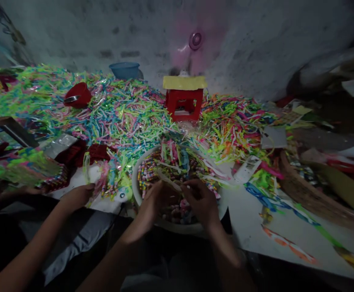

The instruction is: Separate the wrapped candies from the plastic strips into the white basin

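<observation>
Over a white basin (pixel 136 184), my left hand (pixel 154 200) and my right hand (pixel 203 200) are close together, fingers bent and pinched. A pale, thin strip (pixel 169 180) runs between them, its far end pointing up and left. Its material is hard to make out in the dim light. Inside the basin lie many small coloured bead-like pieces (pixel 148 170) in rows. Bright ribbon-like strips (pixel 173 152) lie on top toward the far rim. My palms and wrists hide part of the basin's contents.
A large heap of colourful strips (pixel 128 109) covers the table's back. A red stool-shaped stand (pixel 184 99), a red bowl (pixel 81 95) and a blue basin (pixel 124 70) stand among it. A co-worker's hand (pixel 78 198) is at left, near beaded strips (pixel 108 182). A white device (pixel 247 168) lies right.
</observation>
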Action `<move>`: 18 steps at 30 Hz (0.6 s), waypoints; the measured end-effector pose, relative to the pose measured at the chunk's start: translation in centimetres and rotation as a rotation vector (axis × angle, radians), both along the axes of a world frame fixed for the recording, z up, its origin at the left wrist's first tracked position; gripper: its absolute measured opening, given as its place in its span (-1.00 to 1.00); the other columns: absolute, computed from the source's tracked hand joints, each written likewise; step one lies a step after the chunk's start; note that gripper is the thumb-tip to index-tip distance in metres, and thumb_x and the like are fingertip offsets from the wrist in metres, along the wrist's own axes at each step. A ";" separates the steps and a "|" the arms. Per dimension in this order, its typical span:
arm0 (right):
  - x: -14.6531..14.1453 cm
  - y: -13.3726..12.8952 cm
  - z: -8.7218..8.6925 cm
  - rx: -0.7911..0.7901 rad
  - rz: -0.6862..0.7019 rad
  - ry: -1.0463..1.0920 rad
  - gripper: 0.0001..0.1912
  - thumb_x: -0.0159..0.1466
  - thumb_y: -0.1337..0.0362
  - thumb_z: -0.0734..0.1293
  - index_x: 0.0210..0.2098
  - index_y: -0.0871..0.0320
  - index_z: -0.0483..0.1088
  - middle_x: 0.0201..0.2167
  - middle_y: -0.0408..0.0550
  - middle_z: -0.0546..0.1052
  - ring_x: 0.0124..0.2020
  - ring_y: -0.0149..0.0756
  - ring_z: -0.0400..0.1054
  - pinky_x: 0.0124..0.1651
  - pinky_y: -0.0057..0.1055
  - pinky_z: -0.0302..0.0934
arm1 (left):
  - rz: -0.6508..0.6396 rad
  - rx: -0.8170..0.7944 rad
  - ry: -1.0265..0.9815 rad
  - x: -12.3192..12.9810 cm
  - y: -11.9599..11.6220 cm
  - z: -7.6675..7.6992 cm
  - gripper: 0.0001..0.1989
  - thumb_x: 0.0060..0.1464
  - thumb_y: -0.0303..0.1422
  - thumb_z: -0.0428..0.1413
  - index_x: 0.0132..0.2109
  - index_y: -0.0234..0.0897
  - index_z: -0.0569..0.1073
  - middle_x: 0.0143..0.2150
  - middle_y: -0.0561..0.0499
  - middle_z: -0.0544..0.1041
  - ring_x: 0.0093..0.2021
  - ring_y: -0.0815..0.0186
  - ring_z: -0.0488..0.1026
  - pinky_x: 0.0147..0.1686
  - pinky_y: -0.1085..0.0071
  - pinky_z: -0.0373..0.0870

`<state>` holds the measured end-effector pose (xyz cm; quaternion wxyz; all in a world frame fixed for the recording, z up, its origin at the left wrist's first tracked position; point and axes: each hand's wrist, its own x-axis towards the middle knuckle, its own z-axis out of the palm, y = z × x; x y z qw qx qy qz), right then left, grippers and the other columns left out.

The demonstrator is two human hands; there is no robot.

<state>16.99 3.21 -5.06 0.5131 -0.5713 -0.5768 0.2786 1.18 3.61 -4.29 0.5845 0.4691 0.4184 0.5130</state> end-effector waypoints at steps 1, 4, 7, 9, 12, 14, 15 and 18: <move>-0.2 -0.2 0.1 0.012 -0.003 -0.031 -0.75 0.18 0.05 0.34 -0.33 0.12 0.42 -0.52 -0.16 0.45 -0.54 -0.39 0.28 -0.49 -0.49 0.19 | -0.044 -0.040 -0.052 0.2 -0.1 0.0 -0.64 0.10 -0.07 0.09 -0.06 -0.17 0.50 -0.23 -0.09 0.59 -0.13 0.07 0.54 -0.24 0.19 0.51; -0.7 -1.2 -0.1 0.040 0.033 -0.094 -0.74 0.23 0.07 0.29 -0.20 0.12 0.39 -0.40 -0.10 0.51 -0.45 -0.34 0.37 -0.40 -0.45 0.27 | -0.099 -0.112 -0.161 0.4 0.0 0.1 -0.59 0.00 -0.09 0.21 -0.07 -0.25 0.47 -0.24 -0.08 0.59 -0.26 0.15 0.56 -0.29 0.27 0.51; -1.1 -2.6 -1.0 0.058 0.049 -0.118 -0.69 0.31 0.09 0.21 -0.05 0.12 0.29 -0.26 -0.03 0.52 -0.32 -0.30 0.42 -0.31 -0.42 0.32 | 0.021 -0.159 -0.234 0.4 0.1 0.3 -0.54 -0.04 -0.15 0.25 -0.03 -0.29 0.42 -0.18 -0.08 0.58 -0.29 0.23 0.56 -0.35 0.38 0.50; -1.2 -3.3 -1.7 0.062 0.046 -0.163 -0.73 0.34 0.12 0.16 -0.05 0.12 0.26 -0.24 -0.01 0.51 -0.28 -0.28 0.43 -0.25 -0.39 0.33 | 0.082 -0.180 -0.265 0.4 0.2 0.2 -0.56 -0.03 -0.15 0.25 -0.05 -0.30 0.41 -0.16 -0.08 0.57 -0.29 0.25 0.55 -0.38 0.40 0.50; -1.1 -3.8 -2.4 0.088 0.024 -0.250 -0.79 0.37 0.18 0.13 -0.08 0.10 0.27 -0.25 -0.01 0.50 -0.23 -0.24 0.41 -0.18 -0.33 0.32 | 0.099 -0.179 -0.282 0.4 0.2 0.0 -0.58 -0.01 -0.14 0.22 -0.08 -0.29 0.39 -0.14 -0.07 0.56 -0.27 0.24 0.56 -0.37 0.37 0.53; -1.1 -3.8 -2.5 0.128 -0.007 -0.273 -0.80 0.37 0.21 0.13 -0.09 0.10 0.28 -0.25 -0.01 0.49 -0.22 -0.23 0.40 -0.16 -0.30 0.31 | 0.105 -0.176 -0.268 0.5 0.2 -0.1 -0.57 0.00 -0.13 0.21 -0.05 -0.27 0.37 -0.15 -0.06 0.56 -0.29 0.24 0.56 -0.40 0.37 0.53; -1.0 -3.7 -2.5 0.155 -0.020 -0.278 -0.81 0.37 0.22 0.14 -0.10 0.10 0.29 -0.26 -0.02 0.49 -0.23 -0.24 0.40 -0.17 -0.31 0.31 | 0.110 -0.177 -0.258 0.5 0.2 -0.1 -0.56 0.01 -0.13 0.21 -0.03 -0.26 0.36 -0.16 -0.05 0.56 -0.32 0.25 0.56 -0.41 0.38 0.52; -1.0 -3.7 -2.4 0.218 -0.038 -0.284 -0.83 0.36 0.23 0.16 -0.10 0.09 0.30 -0.28 -0.04 0.49 -0.26 -0.26 0.40 -0.21 -0.35 0.31 | 0.121 -0.175 -0.233 0.6 0.1 0.2 -0.57 0.02 -0.15 0.21 -0.02 -0.26 0.37 -0.18 -0.04 0.57 -0.35 0.26 0.56 -0.44 0.40 0.51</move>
